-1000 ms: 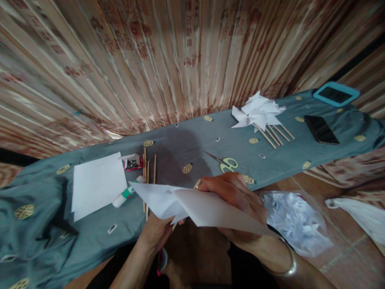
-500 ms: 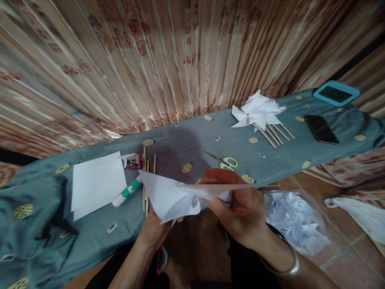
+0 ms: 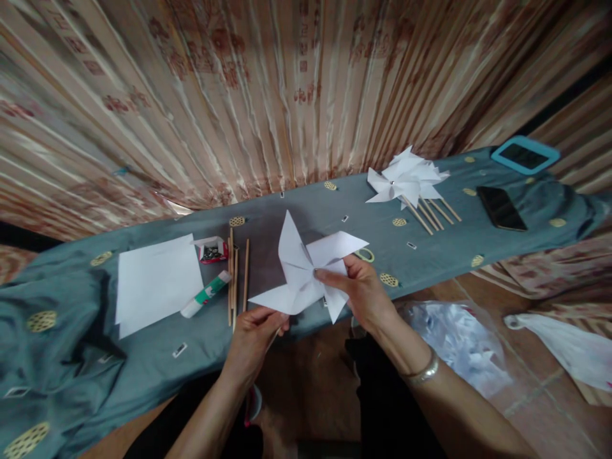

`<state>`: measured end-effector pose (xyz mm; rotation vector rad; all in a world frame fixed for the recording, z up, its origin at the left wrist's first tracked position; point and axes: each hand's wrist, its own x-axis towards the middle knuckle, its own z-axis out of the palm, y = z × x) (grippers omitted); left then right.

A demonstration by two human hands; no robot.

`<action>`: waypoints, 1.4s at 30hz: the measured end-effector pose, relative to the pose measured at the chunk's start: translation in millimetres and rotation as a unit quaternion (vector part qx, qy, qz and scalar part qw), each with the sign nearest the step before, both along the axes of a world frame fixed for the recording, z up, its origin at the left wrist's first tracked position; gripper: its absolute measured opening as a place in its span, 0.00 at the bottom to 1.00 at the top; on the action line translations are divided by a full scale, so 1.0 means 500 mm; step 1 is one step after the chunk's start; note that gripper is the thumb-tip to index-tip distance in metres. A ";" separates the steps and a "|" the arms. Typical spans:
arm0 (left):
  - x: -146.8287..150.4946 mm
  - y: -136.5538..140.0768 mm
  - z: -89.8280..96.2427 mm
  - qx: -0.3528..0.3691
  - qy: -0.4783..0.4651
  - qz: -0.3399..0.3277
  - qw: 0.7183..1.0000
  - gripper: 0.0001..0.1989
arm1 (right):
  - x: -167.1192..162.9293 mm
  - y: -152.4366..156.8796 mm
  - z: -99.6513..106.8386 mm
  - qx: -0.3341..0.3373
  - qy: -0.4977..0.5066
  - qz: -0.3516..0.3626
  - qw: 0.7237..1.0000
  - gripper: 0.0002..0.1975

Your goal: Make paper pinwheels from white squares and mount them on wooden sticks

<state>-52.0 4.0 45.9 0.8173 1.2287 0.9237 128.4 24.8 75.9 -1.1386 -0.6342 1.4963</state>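
A white paper pinwheel [image 3: 301,280] faces me above the front edge of the cloth-covered table, its four pointed blades spread. My right hand [image 3: 366,287] grips it from the right, thumb pressed on its centre and fingers behind the paper. Under the lower left blade, my left hand [image 3: 258,331] is closed in a pinch around what looks like the pinwheel's thin wooden stick, mostly hidden by the fingers. Behind my right hand, the green-handled scissors [image 3: 365,254] are largely covered. Several loose wooden sticks [image 3: 247,274] lie left of the pinwheel.
On the left are white paper sheets [image 3: 157,280], a glue stick [image 3: 206,293] and a small red box of dark pins [image 3: 213,250]. Several finished pinwheels [image 3: 406,178] lie at the back right, near a phone [image 3: 502,208] and a blue-framed device [image 3: 526,155]. A plastic bag [image 3: 459,347] sits on the floor.
The pinwheel has turned from nearly edge-on to facing me. My right thumb has come to its centre, while my left hand stays low at the stick.
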 end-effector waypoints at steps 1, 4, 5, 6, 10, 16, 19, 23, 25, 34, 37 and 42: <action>-0.001 -0.002 -0.002 0.000 0.007 0.002 1.000 0.11 | -0.001 0.002 -0.006 -0.009 0.008 0.002 1.000 0.14; -0.003 -0.008 -0.009 -0.005 0.012 0.014 1.000 0.11 | -0.005 0.005 -0.019 -0.016 0.017 0.004 1.000 0.14; -0.003 -0.010 -0.011 -0.007 0.013 0.018 1.000 0.11 | -0.007 0.005 -0.022 -0.015 0.017 0.003 1.000 0.14; -0.003 -0.012 -0.013 -0.008 0.013 0.022 1.000 0.11 | -0.009 0.005 -0.024 -0.012 0.015 0.002 1.000 0.14; -0.002 -0.022 -0.021 -0.015 0.013 0.034 0.999 0.10 | -0.016 0.004 -0.028 -0.014 0.002 0.010 1.000 0.16; 0.007 -0.041 -0.026 -0.054 -0.038 0.051 0.997 0.11 | -0.013 0.003 -0.037 -0.024 0.001 0.039 0.999 0.15; 0.014 -0.051 -0.029 -0.102 -0.060 0.042 0.992 0.15 | -0.013 0.005 -0.046 -0.025 -0.003 0.047 0.999 0.15; 0.016 -0.062 -0.038 -0.109 -0.079 0.037 0.990 0.17 | -0.015 0.008 -0.057 -0.035 -0.010 0.064 0.997 0.14; 0.016 -0.067 -0.040 -0.100 -0.083 0.033 0.991 0.17 | -0.017 0.009 -0.061 -0.041 -0.017 0.080 0.996 0.14; 0.017 -0.090 -0.047 -0.105 -0.124 0.046 0.986 0.19 | -0.026 0.005 -0.075 -0.027 -0.030 0.110 0.993 0.16; 0.016 -0.093 -0.048 -0.112 -0.118 0.050 0.985 0.19 | -0.025 0.004 -0.079 -0.027 -0.049 0.122 0.991 0.17; 0.010 -0.089 -0.043 -0.098 -0.101 0.038 0.989 0.18 | -0.019 0.003 -0.079 -0.028 -0.057 0.134 0.989 0.17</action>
